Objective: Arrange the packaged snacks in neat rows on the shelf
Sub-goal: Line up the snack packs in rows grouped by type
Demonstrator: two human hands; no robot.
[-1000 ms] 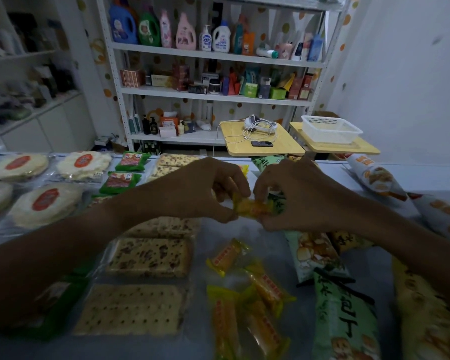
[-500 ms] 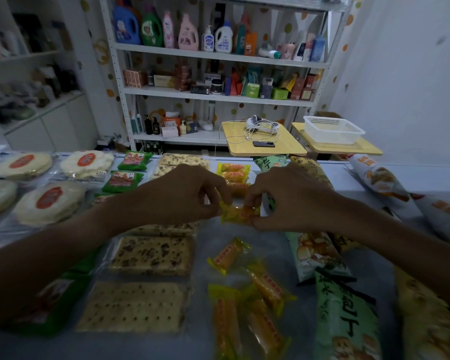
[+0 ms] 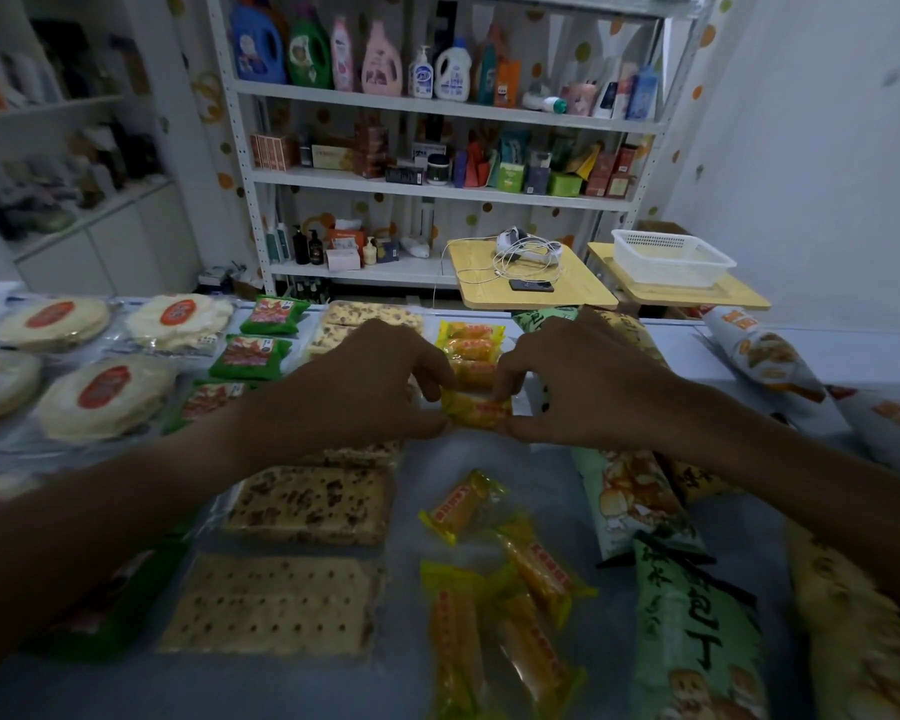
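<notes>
Shelving (image 3: 437, 109) of bottles is seen behind a pale counter (image 3: 552, 475) spread with snacks. Left to right, round cakes (image 3: 102, 394) and biscuit packs (image 3: 307, 504) are laid out; a yellow snack (image 3: 476, 410) is pinched at its ends by the left hand (image 3: 354, 392) and right hand (image 3: 588, 389), just below a short yellow row (image 3: 470, 345). Placement is judged in progress; alignment with that row is needed next. Fingertips are partly hidden, and print is unreadable.

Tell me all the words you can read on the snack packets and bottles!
"包丁": big dark characters on the long green snack bag at the lower right; the character above them is partly cut off.
Red labels on the round white rice crackers: blurred, unreadable.
Print on the small yellow snack packet held by both hands: too blurred.
Bottle labels on the white shelf: too small.
</notes>
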